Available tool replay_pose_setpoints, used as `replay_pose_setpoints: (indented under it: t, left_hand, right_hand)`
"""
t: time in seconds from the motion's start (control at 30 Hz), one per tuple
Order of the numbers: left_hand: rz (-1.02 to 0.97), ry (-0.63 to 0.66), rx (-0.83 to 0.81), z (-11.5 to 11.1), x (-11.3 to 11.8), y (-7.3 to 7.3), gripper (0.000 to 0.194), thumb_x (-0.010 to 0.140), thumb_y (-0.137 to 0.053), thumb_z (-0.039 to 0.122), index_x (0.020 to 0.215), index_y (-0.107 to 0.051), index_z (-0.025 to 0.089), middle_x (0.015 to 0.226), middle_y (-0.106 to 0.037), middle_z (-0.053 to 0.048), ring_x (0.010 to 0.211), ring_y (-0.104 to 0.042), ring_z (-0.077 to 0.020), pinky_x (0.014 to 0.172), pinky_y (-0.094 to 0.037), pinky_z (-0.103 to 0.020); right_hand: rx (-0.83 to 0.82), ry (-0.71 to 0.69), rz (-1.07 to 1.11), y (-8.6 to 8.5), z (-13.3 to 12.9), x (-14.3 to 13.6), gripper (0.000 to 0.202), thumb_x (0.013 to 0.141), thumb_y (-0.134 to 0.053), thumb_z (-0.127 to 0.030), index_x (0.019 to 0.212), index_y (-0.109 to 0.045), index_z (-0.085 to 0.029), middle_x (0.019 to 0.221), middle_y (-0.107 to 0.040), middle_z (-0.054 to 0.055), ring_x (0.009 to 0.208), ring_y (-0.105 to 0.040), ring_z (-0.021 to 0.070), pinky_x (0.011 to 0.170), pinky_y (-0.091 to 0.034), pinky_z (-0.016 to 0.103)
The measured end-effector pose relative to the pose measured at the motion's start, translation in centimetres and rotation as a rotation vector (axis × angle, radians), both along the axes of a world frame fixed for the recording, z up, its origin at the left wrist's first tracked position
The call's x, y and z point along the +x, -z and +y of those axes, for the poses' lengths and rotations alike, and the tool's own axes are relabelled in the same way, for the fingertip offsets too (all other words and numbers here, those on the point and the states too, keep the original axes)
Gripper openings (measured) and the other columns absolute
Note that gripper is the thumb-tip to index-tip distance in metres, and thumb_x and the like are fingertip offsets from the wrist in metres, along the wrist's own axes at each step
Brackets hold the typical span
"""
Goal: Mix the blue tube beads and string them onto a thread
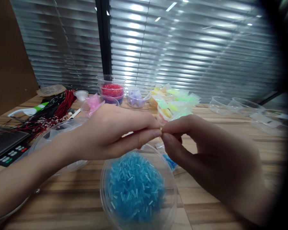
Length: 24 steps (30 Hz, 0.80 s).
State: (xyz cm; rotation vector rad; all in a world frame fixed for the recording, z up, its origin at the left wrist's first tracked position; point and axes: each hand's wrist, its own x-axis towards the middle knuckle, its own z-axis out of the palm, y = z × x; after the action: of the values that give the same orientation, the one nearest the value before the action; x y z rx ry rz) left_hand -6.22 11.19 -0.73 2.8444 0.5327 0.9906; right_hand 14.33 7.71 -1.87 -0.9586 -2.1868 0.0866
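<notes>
My left hand [117,131] reaches in from the left, thumb and forefinger pressed together. Its fingertips meet those of my right hand [196,150], which is also pinched. Whatever lies between the fingertips is too small to make out. Below them stands a round clear tub [171,191] filled with short blue tube pieces [136,188]. Partly hidden behind my right hand, a small bag with darker blue pieces [170,162] lies on the table.
Behind are tubs with red strands [112,90], purple bags [136,97], pink bags [93,102] and yellow-green bags [175,102]. Black and red wires [60,108] and a scale [8,143] are on the left. Clear tubs [220,105] stand at the right.
</notes>
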Motion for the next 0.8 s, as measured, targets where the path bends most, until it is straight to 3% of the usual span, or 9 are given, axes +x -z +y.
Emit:
replay_pose_setpoints:
  t: [0.23, 0.53, 0.8]
  left_hand:
    - [-0.023, -0.025, -0.005, -0.2, 0.2, -0.1, 0.013, 0.093, -0.050, 0.018, 0.087, -0.061, 0.020, 0.066, -0.067, 0.006, 0.060, -0.063, -0.0054, 0.055, -0.043, -0.013]
    - [-0.053, 0.020, -0.062, 0.2, -0.3, 0.1, 0.013, 0.094, -0.051, 0.022, 0.093, -0.064, 0.021, 0.066, -0.068, 0.006, 0.055, -0.062, -0.0044, 0.053, -0.043, -0.012]
    - [-0.009, 0.064, -0.241, 0.9, -1.0, -0.3, 0.012, 0.093, -0.053, 0.022, 0.089, -0.064, 0.021, 0.075, -0.071, 0.001, 0.067, -0.067, -0.0083, 0.060, -0.048, -0.014]
  right_hand:
    - [0.019, -0.036, 0.009, 0.2, 0.1, 0.1, 0.011, 0.087, -0.055, -0.015, 0.082, -0.059, -0.023, 0.062, -0.058, -0.005, 0.051, -0.052, 0.0079, 0.048, -0.040, 0.021]
    - [-0.001, -0.041, 0.056, -0.2, -0.1, 0.2, 0.012, 0.087, -0.059, -0.016, 0.077, -0.058, -0.022, 0.069, -0.064, -0.004, 0.056, -0.056, 0.0085, 0.049, -0.040, 0.021]
    - [-0.214, -0.139, 0.204, 0.5, 0.7, 0.0, 0.003, 0.088, -0.062, -0.024, 0.085, -0.064, -0.023, 0.077, -0.067, -0.001, 0.072, -0.063, 0.0131, 0.061, -0.049, 0.022]
